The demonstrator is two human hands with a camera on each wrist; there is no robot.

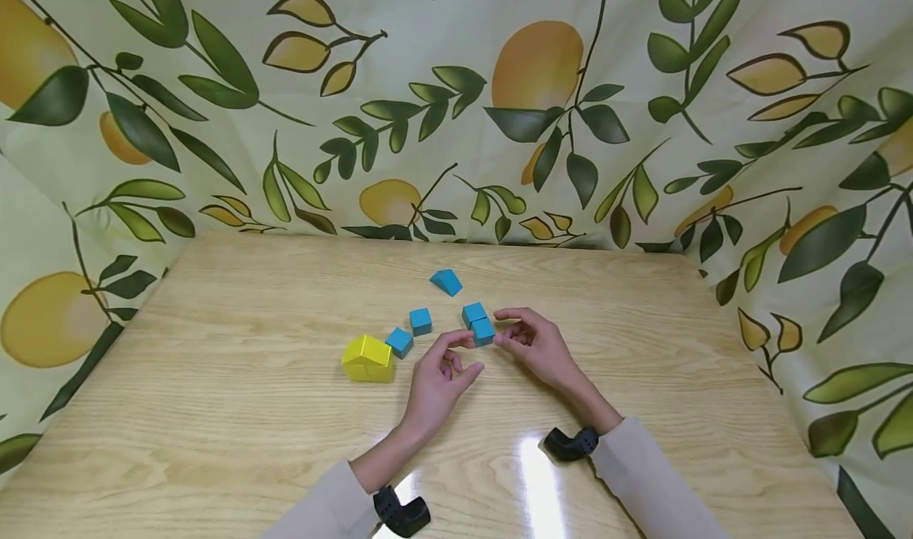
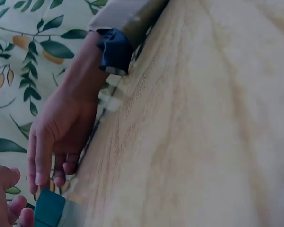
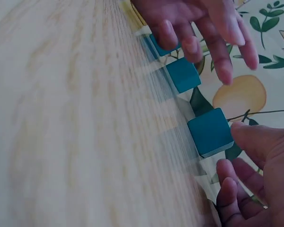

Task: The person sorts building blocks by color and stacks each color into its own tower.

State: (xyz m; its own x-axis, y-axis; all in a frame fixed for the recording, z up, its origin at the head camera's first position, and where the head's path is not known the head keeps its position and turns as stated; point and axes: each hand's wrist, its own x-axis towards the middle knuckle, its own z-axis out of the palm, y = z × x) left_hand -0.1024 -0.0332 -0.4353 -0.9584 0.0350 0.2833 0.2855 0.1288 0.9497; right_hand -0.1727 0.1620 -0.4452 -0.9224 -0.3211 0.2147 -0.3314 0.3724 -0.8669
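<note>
Blue cube, likely light and rigid, suits side-face pinching by your loosely parted, empty left grip and right grip.

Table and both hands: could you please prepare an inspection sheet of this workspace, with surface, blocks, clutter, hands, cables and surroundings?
Surface: wood-grain table, glare on its near part.
Blocks: four blue cubes, two of them close together; blue wedge farther back; yellow house-shaped form to their left.
Clutter: nothing seen.
Left hand: fingertip beside the paired cubes; contact unclear.
Right hand: thumb and index finger beside the same pair; grip not evident.
Cables: nothing seen.
Surroundings: leaf-and-fruit fabric behind and at both sides.
</note>
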